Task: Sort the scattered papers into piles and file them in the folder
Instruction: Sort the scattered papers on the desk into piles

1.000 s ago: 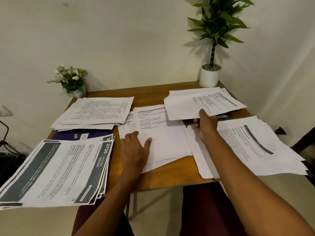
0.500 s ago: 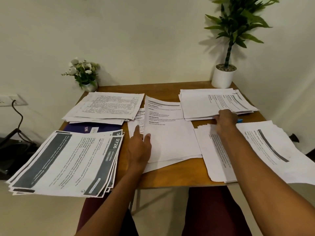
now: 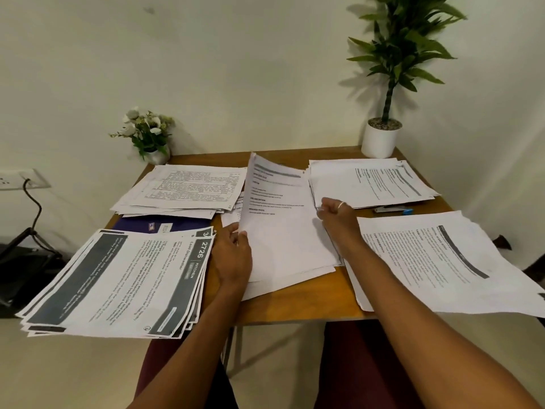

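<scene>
Progress: sorting is well on, filing not begun. Four piles lie round the surface (image 3: 280,309): a far-left pile (image 3: 188,187) of boxed text, a near-left pile (image 3: 118,278) with dark banners that overhangs the near edge, a far-right pile (image 3: 368,184), and a near-right pile (image 3: 436,261) that also overhangs. The centre pile (image 3: 295,276) looks unsorted. The blue folder (image 3: 165,224) lies closed, pinned under both left piles, only a strip showing. To my eye, what is left is to deal out the centre pile, free the folder and put the piles in it.

Hands: the left hand (image 3: 233,255) grasps the left edge of the top sheet (image 3: 277,219) of the centre pile and tips that edge up, the sheet's far-left corner standing clear. The right hand (image 3: 336,214) is by the sheet's right edge, just beside the near corner of the far-right pile, its fingers curled in. Whether it pinches paper I cannot tell.

Also there: a small dark tool with a blue end (image 3: 392,210) between the two right piles, a potted plant (image 3: 383,137) at the far-right corner, and a flower pot (image 3: 147,134) at the far left.

Change: a second ago the left hand lay flat on the centre pile. Half a second ago the sheet's edge was barely raised. Now it stands much higher. The right hand, then on the near edge of the far-right pile, has drawn left toward the sheet. The four piles have not shifted.
</scene>
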The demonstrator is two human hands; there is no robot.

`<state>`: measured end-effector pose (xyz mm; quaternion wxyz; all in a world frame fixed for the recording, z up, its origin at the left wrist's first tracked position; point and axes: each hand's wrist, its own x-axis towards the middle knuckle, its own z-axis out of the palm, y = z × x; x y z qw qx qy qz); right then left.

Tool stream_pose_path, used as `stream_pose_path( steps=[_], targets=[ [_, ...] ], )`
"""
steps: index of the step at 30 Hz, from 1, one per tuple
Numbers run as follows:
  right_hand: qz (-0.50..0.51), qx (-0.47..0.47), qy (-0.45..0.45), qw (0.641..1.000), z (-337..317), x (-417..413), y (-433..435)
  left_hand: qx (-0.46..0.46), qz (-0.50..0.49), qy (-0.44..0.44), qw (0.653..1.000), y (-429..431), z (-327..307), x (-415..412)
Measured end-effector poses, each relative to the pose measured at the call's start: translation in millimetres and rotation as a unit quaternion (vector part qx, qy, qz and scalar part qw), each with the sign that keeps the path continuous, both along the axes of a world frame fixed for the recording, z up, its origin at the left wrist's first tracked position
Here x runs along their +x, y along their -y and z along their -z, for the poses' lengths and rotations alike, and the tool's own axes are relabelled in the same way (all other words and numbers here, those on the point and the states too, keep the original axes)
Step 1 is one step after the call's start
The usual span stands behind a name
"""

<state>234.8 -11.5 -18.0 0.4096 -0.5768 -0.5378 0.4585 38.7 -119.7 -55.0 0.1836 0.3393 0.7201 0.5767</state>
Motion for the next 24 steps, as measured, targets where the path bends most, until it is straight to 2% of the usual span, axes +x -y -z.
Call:
stream_pose_path(
  steps=[7,11,15,19,24],
  targets=[
    [-0.026,-0.015,-0.014,0.999,-6,-2,6,0.006,0.022,0.086,0.996,13,-12,-17],
    [-0.041,-0.038,-0.082,0.995,-4,-2,7,0.031,0.063,0.143,0.987,27,-18,-19],
    [0.005,-0.020,-0.108,0.994,-8,0,8,0.023,0.050,0.183,0.982,31,-20,-17],
    [0.013,-0.047,-0.113,0.992,-7,9,-1,0.015,0.012,0.225,0.974,24,-20,-10],
    [0.125,-0.042,-0.124,0.983,-9,37,-12,-0.011,0.007,0.182,0.983,18,-7,0]
  ],
)
